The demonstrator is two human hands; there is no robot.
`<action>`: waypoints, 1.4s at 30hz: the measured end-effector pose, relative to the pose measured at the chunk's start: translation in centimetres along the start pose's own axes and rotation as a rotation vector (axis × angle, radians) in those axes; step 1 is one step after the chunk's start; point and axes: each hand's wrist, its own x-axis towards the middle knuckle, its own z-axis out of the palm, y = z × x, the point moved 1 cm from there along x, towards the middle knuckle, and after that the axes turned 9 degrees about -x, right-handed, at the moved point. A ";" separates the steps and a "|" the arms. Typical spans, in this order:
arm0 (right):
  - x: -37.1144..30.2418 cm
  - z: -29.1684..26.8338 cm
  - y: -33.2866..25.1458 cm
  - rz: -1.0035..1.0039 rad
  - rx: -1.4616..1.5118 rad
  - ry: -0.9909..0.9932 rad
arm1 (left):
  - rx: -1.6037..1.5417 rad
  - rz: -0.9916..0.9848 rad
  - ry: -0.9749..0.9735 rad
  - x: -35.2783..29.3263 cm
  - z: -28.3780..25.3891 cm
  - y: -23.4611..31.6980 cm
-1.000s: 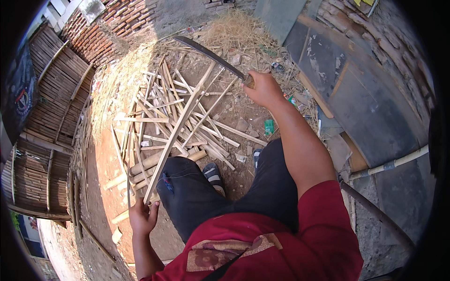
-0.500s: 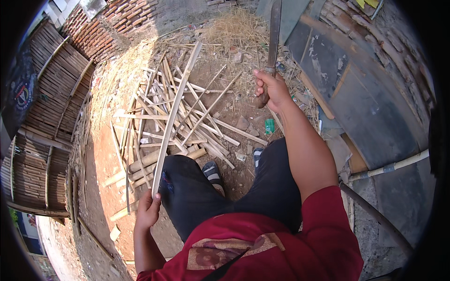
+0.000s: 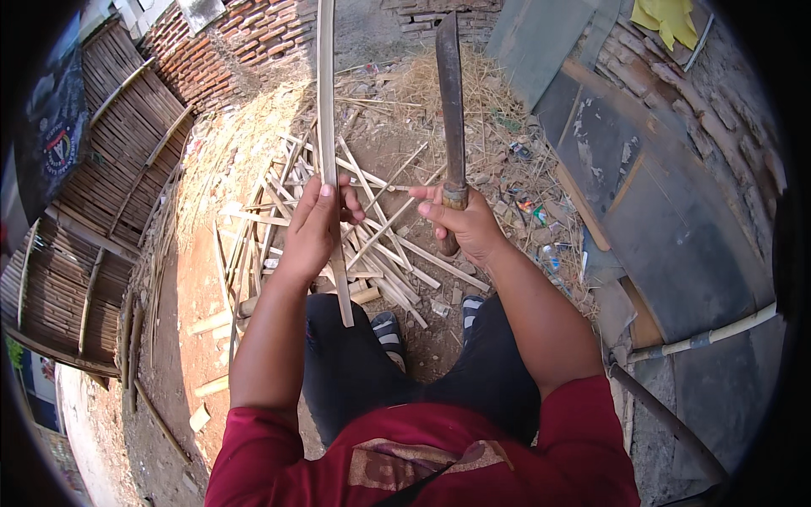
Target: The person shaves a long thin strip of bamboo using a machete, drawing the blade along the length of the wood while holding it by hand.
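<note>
My left hand (image 3: 319,221) grips a long, pale bamboo strip (image 3: 326,101) partway along its length. The strip stands nearly upright in the view, its near end hanging over my left knee and its far end reaching the top edge. In my right hand (image 3: 465,221) is a machete (image 3: 452,110), held by its worn wooden handle with the dark blade pointing away from me. Blade and strip are side by side, apart from each other. Beyond my knees, a loose pile of split bamboo strips (image 3: 393,245) lies crisscrossed on the dirt.
Thicker bamboo poles (image 3: 211,324) lie under the pile's left side. Woven bamboo panels (image 3: 127,144) stand at the left, and large dark boards (image 3: 676,220) lean at the right. A brick wall (image 3: 228,51) rises at the back, with dry straw (image 3: 465,80) before it.
My left hand has moved up and toward the middle, now gripping the strip farther from its near end. The strip has swung more upright. The machete has come down and left, closer to it.
</note>
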 end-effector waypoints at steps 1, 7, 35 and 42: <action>-0.1 0.2 -0.2 0.018 -0.006 -0.030 | 0.013 0.034 -0.009 0.7 0.6 -0.3; -0.2 0.9 1.0 -0.046 0.023 -0.108 | -0.110 0.101 0.007 2.6 4.4 -1.5; -0.3 -3.4 -0.9 -0.101 -0.467 -0.083 | 2.073 1.117 0.269 1.3 -4.2 17.8; 0.0 -4.2 -1.8 -0.137 -0.763 -0.137 | 2.256 0.117 -0.059 1.5 -4.5 22.1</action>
